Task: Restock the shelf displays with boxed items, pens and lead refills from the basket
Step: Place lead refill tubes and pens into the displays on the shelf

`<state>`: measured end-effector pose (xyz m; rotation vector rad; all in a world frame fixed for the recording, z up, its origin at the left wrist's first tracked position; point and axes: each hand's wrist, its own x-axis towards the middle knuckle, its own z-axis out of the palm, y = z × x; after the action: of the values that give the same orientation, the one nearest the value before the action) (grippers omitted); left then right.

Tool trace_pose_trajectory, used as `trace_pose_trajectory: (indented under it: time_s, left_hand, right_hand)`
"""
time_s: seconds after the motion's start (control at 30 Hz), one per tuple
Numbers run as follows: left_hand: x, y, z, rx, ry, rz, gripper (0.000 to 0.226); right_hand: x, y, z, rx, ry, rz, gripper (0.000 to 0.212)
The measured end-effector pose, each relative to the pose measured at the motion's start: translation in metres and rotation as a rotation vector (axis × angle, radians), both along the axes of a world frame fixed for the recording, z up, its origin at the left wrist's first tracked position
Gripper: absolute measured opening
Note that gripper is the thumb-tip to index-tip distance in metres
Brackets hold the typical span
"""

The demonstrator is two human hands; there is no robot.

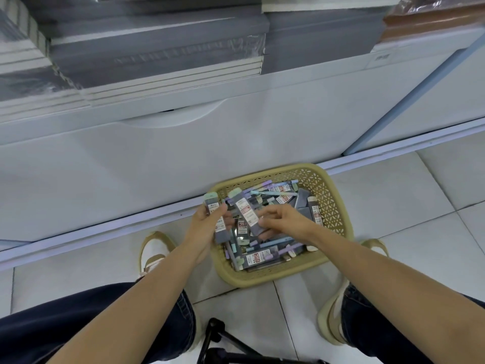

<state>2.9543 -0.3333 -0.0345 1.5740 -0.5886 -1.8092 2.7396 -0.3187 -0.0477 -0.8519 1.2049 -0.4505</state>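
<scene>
A tan plastic basket [332, 203] sits on the floor against the shelf base, filled with several dark lead refill cases and pastel pens [267, 249]. My left hand [203, 224] grips a couple of refill cases [211, 203] with pale green caps, fanned upward above the basket's left rim. My right hand [278, 219] pinches another refill case [246, 214] with a white and red label, holding it next to the ones in my left hand.
A white cabinet drawer front [183, 153] stands behind the basket, with stacks of wrapped grey notebooks [157, 59] on the shelf above. My shoes [154, 250] flank the basket on the tiled floor. A black tripod [223, 340] stands between my knees.
</scene>
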Motion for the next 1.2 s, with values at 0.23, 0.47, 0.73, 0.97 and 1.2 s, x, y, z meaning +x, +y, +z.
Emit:
trace_pose_trajectory:
  time_s: [0.23,0.47,0.73,0.97,1.2]
  left_hand:
    - [0.004,-0.001,0.004,-0.041,-0.11,-0.027,0.013]
    - [0.019,-0.003,0.001,0.012,-0.144,-0.025,0.02]
    - [0.022,-0.004,-0.002,-0.021,-0.144,-0.059,0.018]
    - [0.023,-0.003,0.0,-0.037,-0.13,-0.066,0.006]
    - [0.022,-0.004,-0.002,-0.056,-0.141,-0.055,0.009]
  right_hand:
    - [0.027,-0.011,0.0,-0.101,0.17,0.004,0.012]
    - [0.027,-0.002,-0.042,-0.286,0.817,0.142,0.06]
    - [0.029,0.002,-0.057,-0.178,0.741,-0.031,0.041]
    - [-0.013,-0.016,-0.033,-0.129,0.373,-0.137,0.008]
    - [0.012,-0.026,-0.031,-0.181,0.555,0.059,0.024]
